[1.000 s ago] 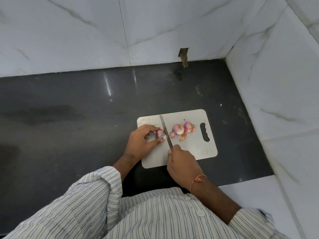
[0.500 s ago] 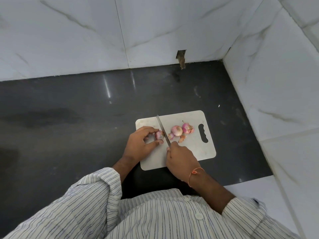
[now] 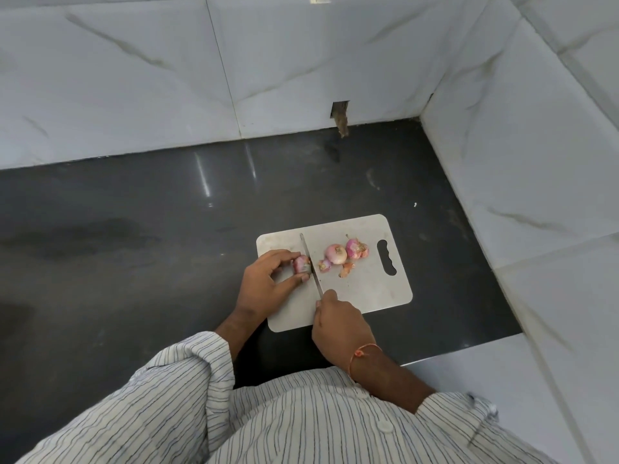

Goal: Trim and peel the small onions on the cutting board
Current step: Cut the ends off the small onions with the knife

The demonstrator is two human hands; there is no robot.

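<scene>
Knife at the onion's end, as half a second ago

Your left hand (image 3: 264, 283) still pinches the onion (image 3: 301, 264); your right hand (image 3: 341, 324) grips the knife (image 3: 310, 259), blade touching it.

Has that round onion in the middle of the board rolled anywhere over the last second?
No. The round onion lies in the same spot relative to the cutting board and its handle slot; only the camera shifted.

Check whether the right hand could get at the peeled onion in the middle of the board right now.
Probably not freely: the right hand grips the knife. The path to the onion across the board looks open otherwise.
</scene>
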